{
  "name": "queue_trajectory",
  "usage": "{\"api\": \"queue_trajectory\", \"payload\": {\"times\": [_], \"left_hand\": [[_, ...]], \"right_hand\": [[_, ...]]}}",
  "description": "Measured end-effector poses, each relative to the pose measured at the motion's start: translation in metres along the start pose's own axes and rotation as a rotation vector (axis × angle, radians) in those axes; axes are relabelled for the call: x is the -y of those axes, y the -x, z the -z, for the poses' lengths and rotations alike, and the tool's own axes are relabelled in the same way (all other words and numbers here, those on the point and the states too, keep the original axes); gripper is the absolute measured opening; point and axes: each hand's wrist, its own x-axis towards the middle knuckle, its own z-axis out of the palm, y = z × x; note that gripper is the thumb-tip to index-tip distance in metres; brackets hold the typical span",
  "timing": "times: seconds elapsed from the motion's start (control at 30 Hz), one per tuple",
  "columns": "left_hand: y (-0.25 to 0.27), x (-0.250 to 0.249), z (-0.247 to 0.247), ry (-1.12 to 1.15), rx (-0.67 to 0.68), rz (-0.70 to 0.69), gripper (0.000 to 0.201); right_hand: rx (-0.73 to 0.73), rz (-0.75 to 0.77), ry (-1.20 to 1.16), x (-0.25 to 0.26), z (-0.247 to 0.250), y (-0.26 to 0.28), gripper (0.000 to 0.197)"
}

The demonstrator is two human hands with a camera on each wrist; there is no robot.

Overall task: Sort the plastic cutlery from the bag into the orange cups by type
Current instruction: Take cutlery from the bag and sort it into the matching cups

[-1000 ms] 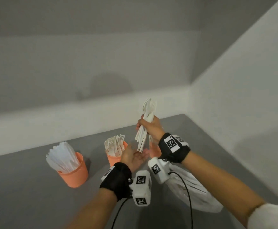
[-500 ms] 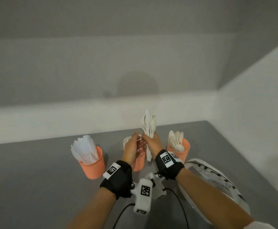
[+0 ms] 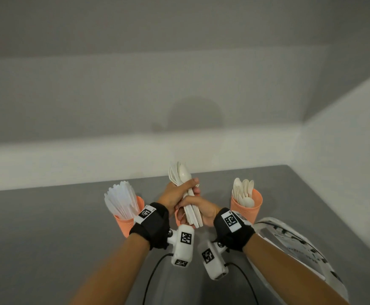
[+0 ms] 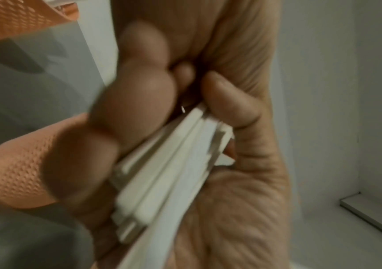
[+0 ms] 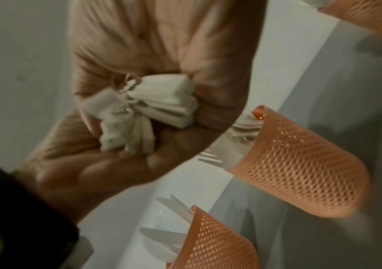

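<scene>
Both hands, left (image 3: 173, 195) and right (image 3: 202, 211), curl closed, touching, forearms converging

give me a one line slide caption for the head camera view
Both hands grip a bundle of white plastic spoons between orange mesh cups.

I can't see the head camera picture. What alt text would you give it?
Two hands, left and right, grip one bundle of white plastic spoons above a grey table. Three orange cups stand behind: knives at left, a middle cup mostly hidden, spoons at right, beside a plastic bag.
</scene>
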Motion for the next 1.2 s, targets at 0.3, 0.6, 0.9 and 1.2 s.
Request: {"api": "queue_trajectory", "payload": {"times": [0.3,0.6,0.9,1.2], "left_hand": [[-0.001,-0.020,0.008,-0.124,-0.031,-0.087,0.033],[-0.017,-0.022,0.015,-0.294,-0.236,-0.284,0.014],[-0.008,-0.032,0.031,-0.291,-0.265,-0.322,0.012],[0.020,-0.075,0.102,-0.302,-0.582,-0.672,0.014]], "right_hand": [[-0.054,0.072,-0.223,0.000,0.007,-0.003,0.020],[0.055,0.016,-0.192,0.000,0.017,-0.004,0.033],[-0.169,0.054,-0.162,-0.004,0.011,-0.010,0.036],[-0.227,0.143,-0.194,-0.014,0.002,-0.023,0.022]]}}
